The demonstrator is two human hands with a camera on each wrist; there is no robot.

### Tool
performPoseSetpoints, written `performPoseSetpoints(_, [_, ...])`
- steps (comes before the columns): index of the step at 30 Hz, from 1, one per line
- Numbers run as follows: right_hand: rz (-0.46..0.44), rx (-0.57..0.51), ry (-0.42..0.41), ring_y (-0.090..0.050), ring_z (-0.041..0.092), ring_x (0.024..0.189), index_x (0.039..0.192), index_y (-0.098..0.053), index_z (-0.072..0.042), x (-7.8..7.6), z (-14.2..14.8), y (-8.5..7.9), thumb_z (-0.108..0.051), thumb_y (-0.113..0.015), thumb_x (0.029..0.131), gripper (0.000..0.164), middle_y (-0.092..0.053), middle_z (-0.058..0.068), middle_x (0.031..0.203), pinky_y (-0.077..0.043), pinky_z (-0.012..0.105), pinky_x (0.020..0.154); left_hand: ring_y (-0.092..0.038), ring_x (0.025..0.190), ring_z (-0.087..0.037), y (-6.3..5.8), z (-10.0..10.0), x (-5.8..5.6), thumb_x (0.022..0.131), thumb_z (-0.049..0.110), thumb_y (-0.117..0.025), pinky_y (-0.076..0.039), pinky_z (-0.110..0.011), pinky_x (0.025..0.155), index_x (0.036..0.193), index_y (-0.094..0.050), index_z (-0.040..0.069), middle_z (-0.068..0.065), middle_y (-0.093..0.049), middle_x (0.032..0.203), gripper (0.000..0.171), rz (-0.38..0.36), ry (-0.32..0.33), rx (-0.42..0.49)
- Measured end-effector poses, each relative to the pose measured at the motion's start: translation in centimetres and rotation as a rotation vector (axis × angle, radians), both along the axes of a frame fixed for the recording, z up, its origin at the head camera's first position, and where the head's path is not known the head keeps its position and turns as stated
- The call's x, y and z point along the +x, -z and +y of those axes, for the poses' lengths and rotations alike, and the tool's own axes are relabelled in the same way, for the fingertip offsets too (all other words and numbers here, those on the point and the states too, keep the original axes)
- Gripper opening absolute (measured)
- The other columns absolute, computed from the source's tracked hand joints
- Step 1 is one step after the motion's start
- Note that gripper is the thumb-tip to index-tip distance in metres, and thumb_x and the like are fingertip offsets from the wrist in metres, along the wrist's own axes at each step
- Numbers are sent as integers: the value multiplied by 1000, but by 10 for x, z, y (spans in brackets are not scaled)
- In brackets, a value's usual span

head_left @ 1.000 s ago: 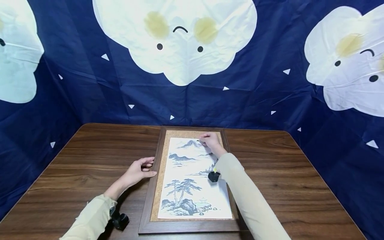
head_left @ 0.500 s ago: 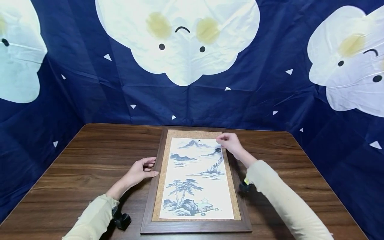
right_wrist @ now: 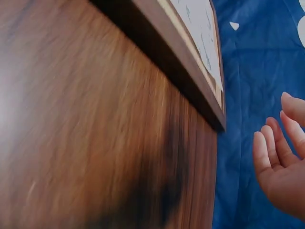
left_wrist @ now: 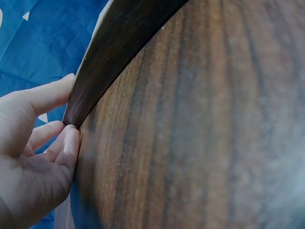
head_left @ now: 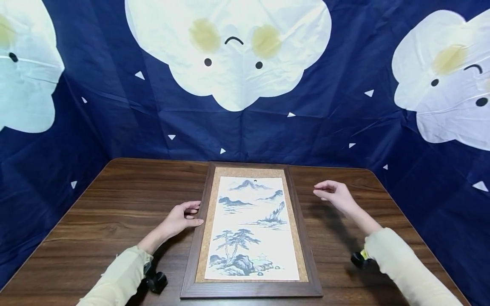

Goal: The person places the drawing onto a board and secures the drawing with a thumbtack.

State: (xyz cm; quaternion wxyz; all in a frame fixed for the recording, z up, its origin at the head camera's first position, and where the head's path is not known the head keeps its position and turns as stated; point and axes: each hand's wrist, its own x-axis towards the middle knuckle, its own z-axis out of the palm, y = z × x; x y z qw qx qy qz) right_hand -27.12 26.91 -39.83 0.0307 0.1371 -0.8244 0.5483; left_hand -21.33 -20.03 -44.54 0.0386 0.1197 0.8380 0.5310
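A white sheet with a grey ink landscape (head_left: 264, 250) lies on a cork board (head_left: 204, 255) inside a dark brown wooden frame (head_left: 250, 290). Near the sheet's top edge sits a small dark spot (head_left: 255, 181), too small to identify. My left hand (head_left: 180, 219) rests its thumb and fingertips against the frame's left side. In the left wrist view, those fingertips touch the frame's outer edge (left_wrist: 95, 71) without curling round it. To the right of the frame, apart from it, my right hand (head_left: 334, 195) hovers above the table with relaxed, slightly bent fingers. Nothing shows between them.
The brown wood-grain table (head_left: 126, 191) spreads out on both sides of the frame. Behind it hangs a dark blue cloth (head_left: 268, 136) with white clouds and small triangles. A black wrist camera (head_left: 156, 282) sits below the left cuff, another (head_left: 359, 259) below the right.
My right hand has moved right from the top of the sheet, past its upper right corner, to above the table. The left hand stays at the frame's left side.
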Motion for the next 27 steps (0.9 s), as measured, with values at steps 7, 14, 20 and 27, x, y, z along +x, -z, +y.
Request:
performPoseSetpoints(7, [33,14,45,-61,7,75,104,-63,0,-21,69,67,-30,-71,78,40,-67,-1,90,-51,22,60,-51,102,-36,-1,-1,0,75,3,-71,-48,-34,81,124,-42,-17,-31,-51,117,60,2,4,-11])
performPoseSetpoints(14, [-57,39,102,-60,2,73,103,-59,7,27,56,35,-31,-70,78,46,-66,-11,82,-51,21,63,-51,102,-37,-2,-2,-2,74,3,-72,-48,-36,82,124,-42,-17,-31,-51,117,61,5,6,-20])
performPoseSetpoints(20, [-70,63,113,-59,-1,70,105,-53,17,48,46,19,-9,-67,81,38,-64,-16,78,-50,20,62,-52,100,-35,-2,-3,-4,75,4,-71,-49,-34,80,125,-42,-15,-29,-51,118,61,11,2,-37])
performPoseSetpoints(27, [11,312,135,-60,12,82,111,-55,7,45,47,21,-19,-68,82,41,-65,9,95,-48,23,70,-55,98,-39,-24,-34,-11,80,12,-67,-45,-47,85,123,-46,-10,-30,-54,114,53,167,-120,-126])
